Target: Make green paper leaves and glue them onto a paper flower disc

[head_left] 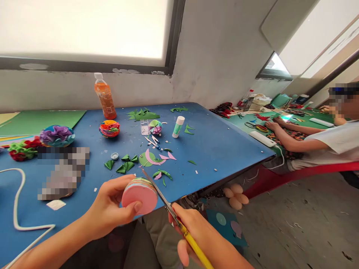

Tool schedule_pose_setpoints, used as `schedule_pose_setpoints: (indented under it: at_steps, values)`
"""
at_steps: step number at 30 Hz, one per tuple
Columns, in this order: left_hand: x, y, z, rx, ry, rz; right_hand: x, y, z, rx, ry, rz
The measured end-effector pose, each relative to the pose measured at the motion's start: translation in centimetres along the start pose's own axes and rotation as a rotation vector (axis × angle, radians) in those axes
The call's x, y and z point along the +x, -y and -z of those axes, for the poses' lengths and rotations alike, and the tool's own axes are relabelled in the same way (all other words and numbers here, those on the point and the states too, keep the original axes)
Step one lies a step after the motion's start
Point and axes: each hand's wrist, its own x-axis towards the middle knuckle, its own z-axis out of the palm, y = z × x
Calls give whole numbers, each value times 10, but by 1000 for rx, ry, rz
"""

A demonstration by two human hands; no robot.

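Note:
Between thumb and fingers, my left hand (116, 203) pinches a stack of round paper discs (140, 198), pink on its front face with several colours along its edge. My right hand (196, 228) grips yellow-handled scissors (165, 201), whose blades point up and left, close beside the stack's right edge. Whether the blades touch the paper I cannot tell. Just beyond the stack lie a green paper disc (146, 160), a curved pink paper offcut (150, 158) and folded green pieces (127, 166). Part of the scissor handle is hidden by my right hand.
On the blue table (174, 175) stand a glue stick (178, 127), an orange drink bottle (105, 97) and a multicoloured paper ball (109, 129). A white cable (17, 201) runs along the left. At right, a person (316, 138) works at a green table (246, 121).

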Motion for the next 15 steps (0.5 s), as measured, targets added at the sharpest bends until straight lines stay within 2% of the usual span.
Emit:
schedule_pose_setpoints:
  at_steps: [7, 12, 15]
  values:
    - [0, 2, -1, -19, -22, -27, 8, -13, -10, 29, -78, -3]
    - [3, 2, -1, -180, 17, 24, 9, -17, -9, 196, -106, 30]
    - [4, 2, -2, -205, 22, 59, 8, -18, -7, 204, -97, 43]
